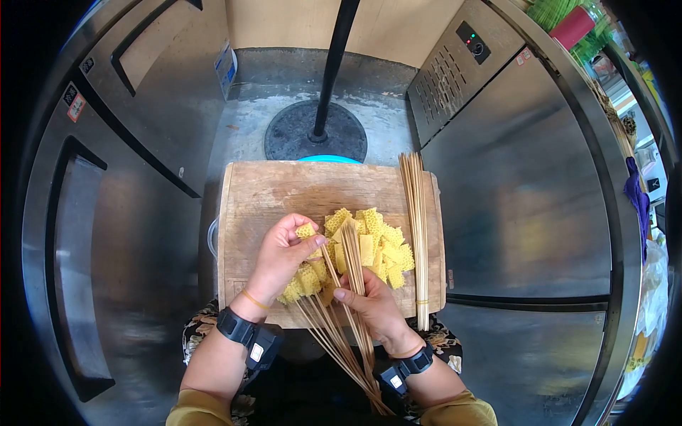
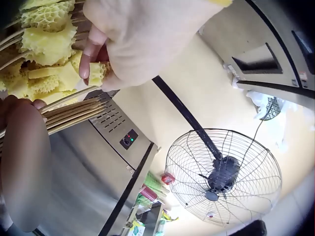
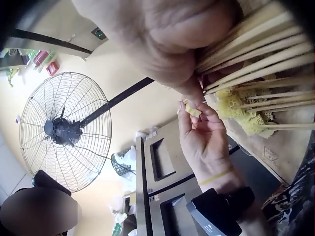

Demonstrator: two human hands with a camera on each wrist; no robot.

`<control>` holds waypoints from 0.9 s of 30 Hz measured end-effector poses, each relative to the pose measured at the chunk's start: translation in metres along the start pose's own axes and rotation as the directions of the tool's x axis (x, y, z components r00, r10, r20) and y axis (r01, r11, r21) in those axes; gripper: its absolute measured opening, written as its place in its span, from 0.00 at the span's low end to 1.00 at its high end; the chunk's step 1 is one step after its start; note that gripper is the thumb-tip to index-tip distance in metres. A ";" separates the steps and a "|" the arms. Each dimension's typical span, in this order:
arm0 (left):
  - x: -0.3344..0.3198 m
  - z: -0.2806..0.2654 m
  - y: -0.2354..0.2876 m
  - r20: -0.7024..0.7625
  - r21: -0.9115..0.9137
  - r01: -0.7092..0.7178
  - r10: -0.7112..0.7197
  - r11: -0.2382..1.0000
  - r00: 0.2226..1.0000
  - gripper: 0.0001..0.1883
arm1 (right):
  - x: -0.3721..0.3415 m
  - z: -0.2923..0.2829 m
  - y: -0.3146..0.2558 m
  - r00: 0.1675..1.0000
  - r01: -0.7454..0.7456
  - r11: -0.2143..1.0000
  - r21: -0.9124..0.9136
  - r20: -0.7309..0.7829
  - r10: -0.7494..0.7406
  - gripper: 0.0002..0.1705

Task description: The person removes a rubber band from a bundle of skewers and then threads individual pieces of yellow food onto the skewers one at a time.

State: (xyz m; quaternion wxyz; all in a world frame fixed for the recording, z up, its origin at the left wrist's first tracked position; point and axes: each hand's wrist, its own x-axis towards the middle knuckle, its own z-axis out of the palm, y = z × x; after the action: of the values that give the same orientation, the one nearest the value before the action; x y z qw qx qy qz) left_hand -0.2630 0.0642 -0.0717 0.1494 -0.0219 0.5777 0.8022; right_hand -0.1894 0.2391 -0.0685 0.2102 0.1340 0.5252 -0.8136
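In the head view the left hand (image 1: 283,257) pinches a small yellow honeycomb-textured piece (image 1: 305,231) between thumb and fingers, at the tip of a single skewer. The right hand (image 1: 372,307) grips a bundle of bare wooden skewers (image 1: 353,266), with that single skewer leaning out to the left of it. A heap of yellow pieces (image 1: 391,248) lies behind the right hand on the wooden board (image 1: 284,184). Skewers bearing yellow pieces (image 1: 305,280) rest below the left hand. The left wrist view shows the pinched piece (image 2: 97,73) close to the skewer tips.
A second skewer bundle (image 1: 415,241) lies along the board's right side. Steel cabinets (image 1: 526,170) stand on both sides. Behind the board is a black pole on a round base (image 1: 316,135); a wire fan (image 2: 224,172) appears in the left wrist view.
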 end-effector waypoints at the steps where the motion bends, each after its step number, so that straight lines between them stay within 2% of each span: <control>1: 0.000 0.000 0.000 0.000 0.002 -0.003 0.003 1.000 1.000 0.08 | 0.000 0.000 -0.001 1.000 -0.007 1.000 0.006 -0.006 0.007 0.13; 7: 0.000 -0.005 0.000 0.008 0.012 0.006 -0.006 1.000 1.000 0.07 | -0.002 0.000 -0.006 0.997 -0.065 0.997 0.050 -0.041 0.067 0.11; 13: 0.001 -0.009 -0.001 -0.045 -0.029 0.039 -0.040 0.999 0.998 0.07 | -0.004 0.001 -0.008 0.998 -0.066 0.985 -0.161 -0.014 0.065 0.12; 16: 0.003 -0.013 -0.004 -0.098 -0.078 0.057 -0.065 0.995 0.993 0.09 | -0.004 -0.002 -0.009 0.988 -0.076 0.995 -0.057 0.132 0.083 0.13; 27: 0.000 -0.009 0.008 -0.091 0.017 0.011 -0.010 1.000 0.996 0.12 | -0.001 -0.001 -0.008 0.988 -0.080 0.993 -0.082 0.127 0.090 0.12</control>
State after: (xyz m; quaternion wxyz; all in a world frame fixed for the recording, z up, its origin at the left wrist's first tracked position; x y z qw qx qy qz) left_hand -0.2658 0.0540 -0.0675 0.1275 -0.0600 0.5906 0.7946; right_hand -0.1919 0.2436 -0.0620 0.2833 0.0947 0.5351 -0.7903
